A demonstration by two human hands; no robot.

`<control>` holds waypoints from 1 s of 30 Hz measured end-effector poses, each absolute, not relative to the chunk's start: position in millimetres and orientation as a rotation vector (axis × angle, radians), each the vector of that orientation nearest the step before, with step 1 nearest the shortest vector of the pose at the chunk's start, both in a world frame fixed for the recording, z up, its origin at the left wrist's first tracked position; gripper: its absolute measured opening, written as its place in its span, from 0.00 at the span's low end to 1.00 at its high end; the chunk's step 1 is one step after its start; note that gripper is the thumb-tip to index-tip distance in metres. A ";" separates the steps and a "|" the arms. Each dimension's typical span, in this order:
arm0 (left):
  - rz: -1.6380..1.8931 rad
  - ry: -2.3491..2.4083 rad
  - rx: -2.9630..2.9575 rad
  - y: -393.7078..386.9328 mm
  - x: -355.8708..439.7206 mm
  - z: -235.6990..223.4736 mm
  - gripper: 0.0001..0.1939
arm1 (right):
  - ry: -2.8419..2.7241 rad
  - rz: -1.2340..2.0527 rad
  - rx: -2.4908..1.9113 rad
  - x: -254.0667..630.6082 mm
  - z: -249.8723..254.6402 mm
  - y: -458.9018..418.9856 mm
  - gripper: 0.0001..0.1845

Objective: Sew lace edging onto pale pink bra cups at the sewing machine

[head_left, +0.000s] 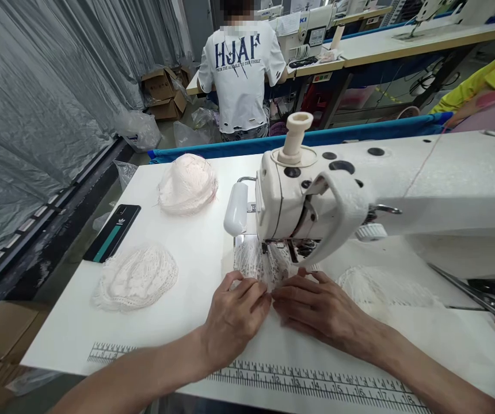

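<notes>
White lace fabric (250, 257) lies under the presser foot of a white sewing machine (316, 201). My left hand (236, 313) pinches the near edge of the lace with curled fingers. Close beside it, my right hand (316, 302) has its fingers bent onto the same lace, thumb side toward the left hand. The fingertips of both hands nearly meet just in front of the needle area. Exactly how the lace folds between them is hidden by the fingers. More white lace (381, 287) spreads on the table to the right, behind my right forearm.
On the left of the white table (200, 253) are a pale pink fabric cup (188, 184), a white lace piece (137, 276) and a phone (113, 233). Scissors (467, 287) lie at right. A printed ruler (299, 382) runs along the front edge. Another person (243, 75) sits ahead.
</notes>
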State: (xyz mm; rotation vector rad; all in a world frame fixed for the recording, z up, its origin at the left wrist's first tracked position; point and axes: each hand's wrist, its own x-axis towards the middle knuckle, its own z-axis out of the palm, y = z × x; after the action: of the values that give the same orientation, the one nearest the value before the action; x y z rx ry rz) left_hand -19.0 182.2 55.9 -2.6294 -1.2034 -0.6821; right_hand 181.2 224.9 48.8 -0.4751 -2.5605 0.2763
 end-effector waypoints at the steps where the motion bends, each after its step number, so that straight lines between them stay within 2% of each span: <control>1: -0.682 -1.206 -2.634 182.1 -18.7 56.5 0.06 | -2.566 0.283 -0.482 181.5 50.1 225.5 0.10; 5: -0.683 -1.234 -2.626 183.3 -17.2 57.9 0.05 | -2.595 0.235 -0.556 182.9 49.4 229.6 0.21; 12: -0.630 -1.230 -2.549 205.1 -18.6 54.2 0.05 | -2.548 0.073 -0.723 181.6 42.8 243.9 0.26; 16: -0.616 -1.219 -2.538 222.5 -21.6 52.3 0.08 | -2.508 0.028 -0.757 180.9 45.3 254.5 0.21; 23: -0.589 -1.278 -2.570 234.2 -24.2 51.2 0.05 | -2.552 0.145 -0.899 183.3 39.1 263.1 0.16; 26: -0.579 -1.256 -2.535 233.0 -23.9 50.7 0.08 | -2.577 0.152 -0.923 183.1 38.5 262.4 0.13; 30: -0.589 -1.173 -2.476 228.7 -22.8 51.5 0.11 | -2.589 0.056 -0.850 182.0 40.1 256.7 0.15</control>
State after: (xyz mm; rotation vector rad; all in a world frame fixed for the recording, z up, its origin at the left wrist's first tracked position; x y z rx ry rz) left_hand -22.8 228.7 51.5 -2.4761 -1.1728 -0.5887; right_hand 182.0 256.7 40.1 -0.8504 -2.5892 0.0555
